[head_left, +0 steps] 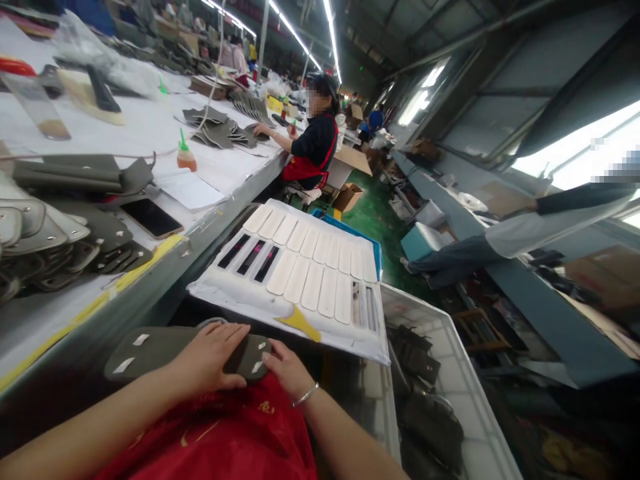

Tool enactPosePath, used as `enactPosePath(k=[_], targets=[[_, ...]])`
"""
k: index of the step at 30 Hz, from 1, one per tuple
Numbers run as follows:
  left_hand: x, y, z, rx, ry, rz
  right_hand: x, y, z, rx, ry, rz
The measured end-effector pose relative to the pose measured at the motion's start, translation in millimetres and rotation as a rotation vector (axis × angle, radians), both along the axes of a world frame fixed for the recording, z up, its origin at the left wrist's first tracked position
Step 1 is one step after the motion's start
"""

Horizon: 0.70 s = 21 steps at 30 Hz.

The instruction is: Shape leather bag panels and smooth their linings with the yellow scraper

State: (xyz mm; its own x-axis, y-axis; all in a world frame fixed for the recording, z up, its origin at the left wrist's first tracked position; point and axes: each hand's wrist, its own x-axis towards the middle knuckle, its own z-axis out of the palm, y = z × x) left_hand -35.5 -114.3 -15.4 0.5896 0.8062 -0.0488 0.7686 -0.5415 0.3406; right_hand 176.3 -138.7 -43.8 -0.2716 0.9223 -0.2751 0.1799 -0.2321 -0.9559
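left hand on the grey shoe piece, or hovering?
Touching. The head view shows the left hand lying flat on the grey shoe piece, fingers spread over its top, no gap visible.

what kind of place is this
Probably a shoe or leather-goods factory line: long worktable stacked with grey cut pieces, a sheet of white adhesive strips, and both hands pressing a grey piece.

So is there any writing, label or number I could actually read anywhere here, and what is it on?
None can be read.
Gold marks on the red apron: too small and blurred to make out.
Dark strip along the ceiling lights: possibly a banner, illegible.
White tabs on the grey piece under both hands: blank.
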Motion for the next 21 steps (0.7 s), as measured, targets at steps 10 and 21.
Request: enactPosePath(k=[10, 21], targets=[[11.4, -4.1, -5.6, 0.059, 0.067, -0.063, -11.9, 20.2, 3.9, -0.081, -0.263, -0.005], [-15.4, -20.4, -4.7, 0.106, 0.158, -0.052, -9.8, 16.7, -2.4, -0.035, -0.218, 0.025]])
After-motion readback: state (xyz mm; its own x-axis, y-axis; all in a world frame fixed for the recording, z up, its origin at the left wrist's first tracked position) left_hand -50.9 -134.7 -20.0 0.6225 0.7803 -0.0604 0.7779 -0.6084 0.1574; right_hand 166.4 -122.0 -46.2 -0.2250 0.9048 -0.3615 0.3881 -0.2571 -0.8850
